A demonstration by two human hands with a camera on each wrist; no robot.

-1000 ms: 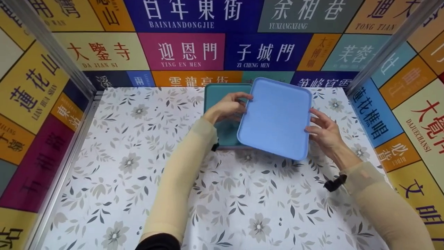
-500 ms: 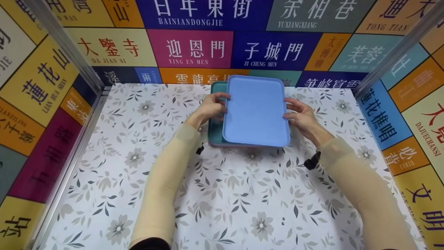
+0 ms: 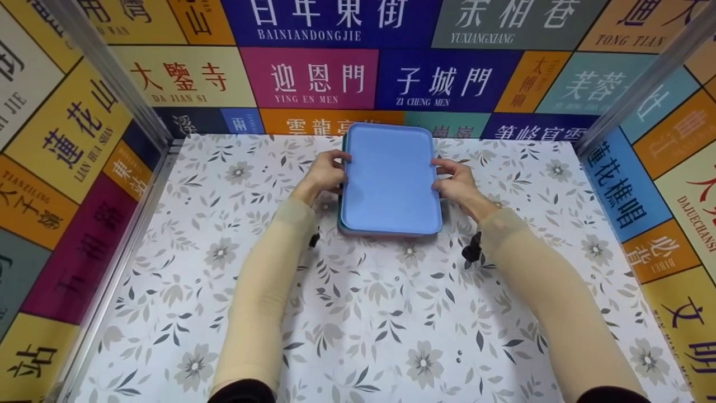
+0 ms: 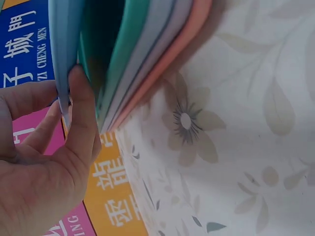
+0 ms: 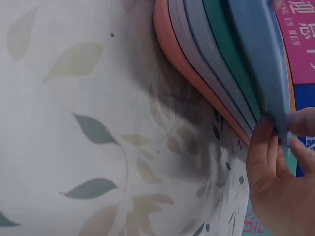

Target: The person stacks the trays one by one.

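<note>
A light blue rectangular tray (image 3: 391, 179) lies over a stack of trays near the back wall. My left hand (image 3: 325, 172) pinches its left rim, and my right hand (image 3: 458, 182) pinches the right rim. In the left wrist view a dark gap shows between the blue tray and the green tray (image 4: 132, 42) under it. Below the green one come pale grey-lavender trays (image 5: 199, 39), with an orange tray (image 5: 170, 42) at the bottom. From the head view, the blue tray hides nearly all of the stack; a thin green edge shows at its left.
A white cloth with grey leaves and flowers (image 3: 358, 336) covers the table. Panels with large printed characters (image 3: 313, 78) stand along the back and both sides. Metal posts (image 3: 126, 73) mark the back corners.
Both hands have carried the blue tray leftward and turned it straight, from beside and partly over the green tray to nearly in line with the stack. Both grips on the rims have stayed.
</note>
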